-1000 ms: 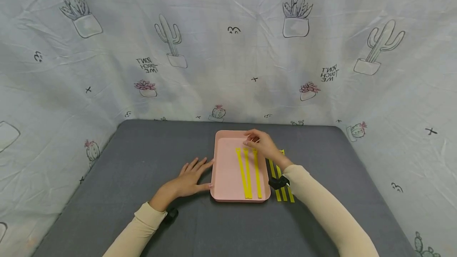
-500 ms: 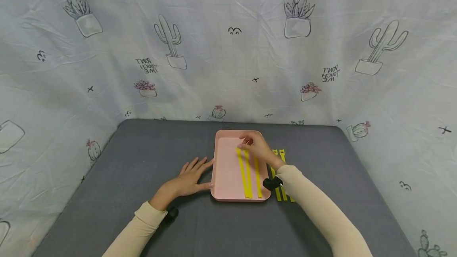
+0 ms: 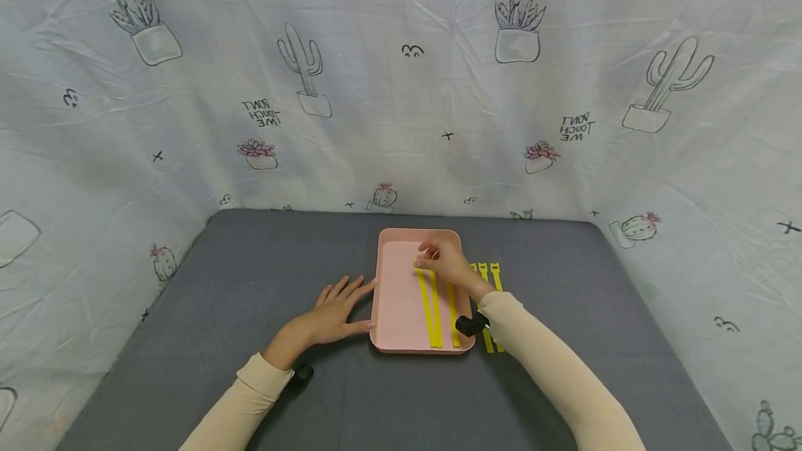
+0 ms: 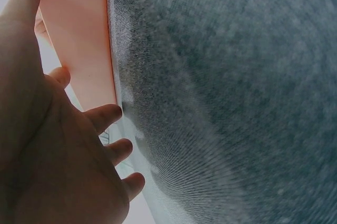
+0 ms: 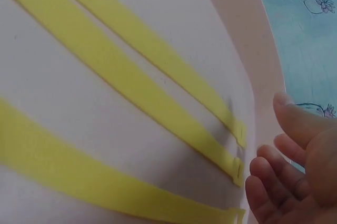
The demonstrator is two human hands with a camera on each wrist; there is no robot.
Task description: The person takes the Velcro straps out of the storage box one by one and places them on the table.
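Fingers (image 3: pixel 429 254) seemingly touching strap (image 3: pixel 427 305) ends, tray (image 3: pixel 395 312) edge near

A dark grey, felt-like rectangular table top (image 3: pixel 263 277) fills the lower part of the head view. It is enclosed at the back and on both sides by a pale white-blue fabric backdrop (image 3: pixel 401 110), creased and hung loosely. The cloth carries line-drawn potted cacti (image 3: pixel 305 72), spiky succulents in pots (image 3: pixel 517 25), small pink-flowered plants (image 3: pixel 256 153), scattered crosses and mirrored lettering (image 3: pixel 577 128), apparently "DON'T TOUCH ME". Lighting is even and diffuse, with soft shadows along the cloth folds.
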